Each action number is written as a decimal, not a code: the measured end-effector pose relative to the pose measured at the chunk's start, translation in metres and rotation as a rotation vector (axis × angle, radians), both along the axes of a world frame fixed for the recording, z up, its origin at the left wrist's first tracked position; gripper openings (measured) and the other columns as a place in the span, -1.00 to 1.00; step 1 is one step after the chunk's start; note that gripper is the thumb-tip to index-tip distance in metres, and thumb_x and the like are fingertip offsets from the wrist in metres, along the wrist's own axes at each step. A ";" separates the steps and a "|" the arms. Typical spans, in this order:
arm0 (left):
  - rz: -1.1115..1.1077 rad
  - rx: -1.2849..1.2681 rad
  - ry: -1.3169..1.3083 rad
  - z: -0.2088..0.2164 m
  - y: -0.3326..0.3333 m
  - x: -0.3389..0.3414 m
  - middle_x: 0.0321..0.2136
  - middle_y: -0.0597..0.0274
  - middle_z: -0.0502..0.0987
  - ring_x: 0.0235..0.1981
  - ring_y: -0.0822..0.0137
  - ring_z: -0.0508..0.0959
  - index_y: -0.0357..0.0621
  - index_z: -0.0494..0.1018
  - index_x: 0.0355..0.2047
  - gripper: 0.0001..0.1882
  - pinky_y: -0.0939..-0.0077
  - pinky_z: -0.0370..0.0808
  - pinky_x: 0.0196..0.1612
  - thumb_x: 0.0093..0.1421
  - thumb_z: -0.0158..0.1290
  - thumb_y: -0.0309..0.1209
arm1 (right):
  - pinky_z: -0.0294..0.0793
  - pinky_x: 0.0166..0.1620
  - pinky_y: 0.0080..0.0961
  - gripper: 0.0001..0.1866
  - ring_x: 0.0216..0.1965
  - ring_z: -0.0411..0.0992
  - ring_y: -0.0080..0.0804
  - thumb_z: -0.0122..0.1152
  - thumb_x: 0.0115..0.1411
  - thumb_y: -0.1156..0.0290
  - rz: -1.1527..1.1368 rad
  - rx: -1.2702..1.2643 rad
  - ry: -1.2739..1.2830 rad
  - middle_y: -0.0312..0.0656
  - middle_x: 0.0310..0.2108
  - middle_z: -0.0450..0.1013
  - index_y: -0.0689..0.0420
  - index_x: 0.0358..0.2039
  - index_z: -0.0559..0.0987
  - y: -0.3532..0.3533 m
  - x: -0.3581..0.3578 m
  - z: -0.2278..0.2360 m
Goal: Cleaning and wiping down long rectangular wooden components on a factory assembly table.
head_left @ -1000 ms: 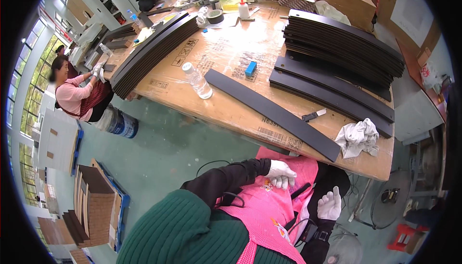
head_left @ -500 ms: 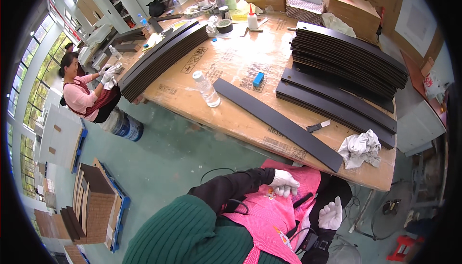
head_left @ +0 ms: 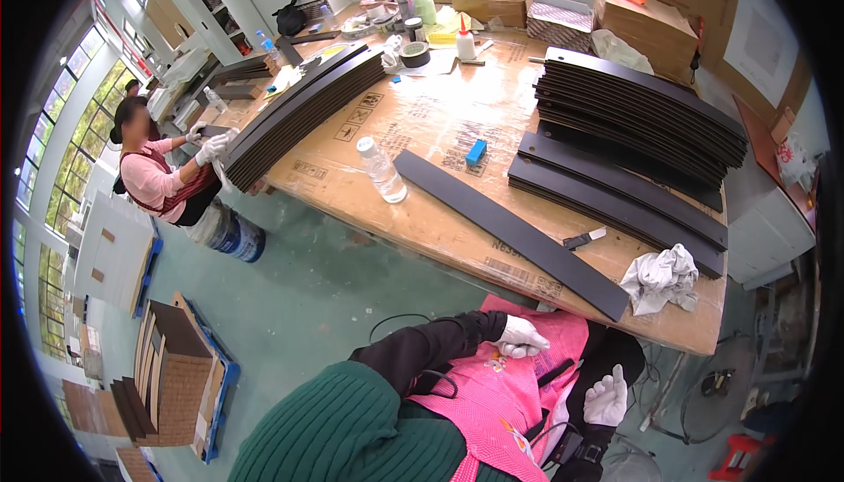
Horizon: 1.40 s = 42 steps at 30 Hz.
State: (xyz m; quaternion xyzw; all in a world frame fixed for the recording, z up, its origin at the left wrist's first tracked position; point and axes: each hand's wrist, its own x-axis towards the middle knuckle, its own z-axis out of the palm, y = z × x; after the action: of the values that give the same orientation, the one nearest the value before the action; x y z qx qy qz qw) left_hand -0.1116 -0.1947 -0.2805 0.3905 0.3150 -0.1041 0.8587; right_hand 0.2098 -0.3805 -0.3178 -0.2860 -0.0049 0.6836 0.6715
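Note:
My left hand (head_left: 523,338), in a white glove, rests over my pink apron (head_left: 492,385) with its fingers curled together. Whatever may be inside those fingers is hidden. Lower and to the right, my right hand (head_left: 606,397), also gloved, lies palm up by my dark trouser leg. Its fingers are loosely bent and apart, with nothing in the palm. On the table in front of me a single long black board (head_left: 519,236) lies diagonally, its near end by the table edge. Beside it are a utility knife (head_left: 584,239) and a crumpled white cloth (head_left: 661,278).
Stacks of black boards stand at the right (head_left: 637,122) and the left (head_left: 303,117) of the table (head_left: 422,218). A clear bottle (head_left: 381,172) and a blue block (head_left: 476,152) stand between them. Jars and boxes line the back. A co-worker (head_left: 154,166) sits at the far left.
The co-worker's gloved hands have moved and now hold a dark piece and a pale cloth. My left hand's fingers have drawn closer together; my right hand stays put. The view has shifted slightly.

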 end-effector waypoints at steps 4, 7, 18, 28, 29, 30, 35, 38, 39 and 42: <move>-0.005 0.011 -0.054 -0.009 -0.003 -0.001 -0.77 0.39 0.37 -0.85 0.56 0.19 -0.03 0.44 -0.51 -0.48 0.60 0.11 -0.78 0.41 0.01 0.11 | 0.54 -0.25 -0.25 -0.55 -0.35 0.48 -0.32 -0.05 0.49 0.15 0.004 0.002 -0.002 -0.25 -0.21 0.53 -0.03 0.31 0.42 0.001 -0.001 0.001; -0.045 0.051 -0.127 -0.008 -0.002 -0.001 -0.76 0.40 0.40 -0.84 0.56 0.23 -0.01 0.43 -0.55 -0.51 0.60 0.14 -0.77 0.39 0.10 0.05 | 0.53 -0.26 -0.25 -0.55 -0.34 0.48 -0.32 -0.04 0.48 0.15 0.007 0.026 -0.009 -0.25 -0.21 0.53 -0.03 0.31 0.41 0.001 0.000 -0.001; -0.074 0.063 -0.125 -0.010 -0.003 -0.003 -0.75 0.41 0.45 -0.80 0.58 0.34 0.03 0.38 -0.61 -0.60 0.60 0.21 -0.75 0.27 0.30 -0.18 | 0.55 -0.26 -0.26 -0.54 -0.33 0.49 -0.32 -0.04 0.48 0.14 0.010 0.014 -0.021 -0.25 -0.19 0.54 -0.05 0.32 0.41 0.002 -0.001 0.000; -0.082 0.119 -0.069 -0.009 -0.010 0.004 -0.75 0.34 0.49 -0.83 0.52 0.38 0.00 0.39 -0.62 -0.62 0.58 0.31 -0.75 0.28 0.26 -0.24 | 0.56 -0.23 -0.24 -0.55 -0.31 0.51 -0.31 -0.06 0.49 0.14 0.033 0.041 -0.009 -0.25 -0.17 0.55 -0.06 0.32 0.40 0.001 0.002 0.000; -0.129 0.188 -0.033 -0.008 -0.011 0.006 -0.74 0.30 0.51 -0.83 0.49 0.39 -0.01 0.41 -0.61 -0.64 0.54 0.32 -0.76 0.25 0.26 -0.22 | 0.56 -0.23 -0.24 -0.55 -0.31 0.51 -0.31 -0.05 0.49 0.13 0.033 0.041 -0.003 -0.25 -0.17 0.55 -0.06 0.32 0.40 0.001 0.002 0.000; -0.175 0.256 0.005 -0.007 -0.013 0.006 -0.73 0.27 0.52 -0.83 0.45 0.40 -0.03 0.43 -0.60 -0.66 0.50 0.34 -0.77 0.22 0.27 -0.21 | 0.56 -0.23 -0.24 -0.55 -0.31 0.51 -0.31 -0.05 0.49 0.13 0.037 0.042 -0.004 -0.25 -0.17 0.55 -0.06 0.32 0.40 0.002 0.001 0.001; -0.169 0.292 0.026 -0.002 -0.015 0.004 -0.73 0.25 0.52 -0.83 0.43 0.41 -0.04 0.44 -0.62 -0.64 0.48 0.36 -0.77 0.23 0.24 -0.18 | 0.57 -0.23 -0.25 -0.54 -0.32 0.50 -0.31 -0.03 0.48 0.14 0.028 0.054 -0.005 -0.25 -0.18 0.55 -0.06 0.32 0.40 0.002 -0.001 0.001; -0.142 0.304 0.023 0.000 -0.018 0.000 -0.74 0.24 0.52 -0.83 0.42 0.41 -0.05 0.45 -0.62 -0.62 0.47 0.37 -0.77 0.25 0.22 -0.15 | 0.57 -0.24 -0.24 -0.55 -0.32 0.50 -0.31 -0.03 0.48 0.14 0.022 0.045 -0.010 -0.24 -0.18 0.55 -0.05 0.32 0.40 0.003 -0.002 0.000; -0.132 0.312 0.021 0.001 -0.018 -0.002 -0.74 0.24 0.51 -0.83 0.42 0.42 -0.05 0.45 -0.62 -0.60 0.46 0.37 -0.77 0.26 0.21 -0.12 | 0.57 -0.24 -0.24 -0.55 -0.32 0.50 -0.31 -0.03 0.48 0.14 0.023 0.044 -0.007 -0.24 -0.18 0.55 -0.05 0.32 0.40 0.003 -0.003 0.000; -0.137 0.361 0.067 0.007 -0.021 -0.001 -0.74 0.22 0.52 -0.82 0.41 0.44 -0.07 0.47 -0.59 -0.57 0.43 0.39 -0.76 0.30 0.16 -0.06 | 0.56 -0.25 -0.25 -0.55 -0.33 0.50 -0.31 -0.03 0.48 0.14 0.012 0.013 0.005 -0.24 -0.19 0.55 -0.06 0.32 0.40 0.003 -0.004 -0.003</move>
State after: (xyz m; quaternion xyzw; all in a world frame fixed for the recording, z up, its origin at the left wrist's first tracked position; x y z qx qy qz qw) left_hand -0.1131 -0.2159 -0.2734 0.5552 0.3294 -0.1171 0.7547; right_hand 0.2058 -0.3770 -0.3206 -0.2797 -0.0091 0.6883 0.6693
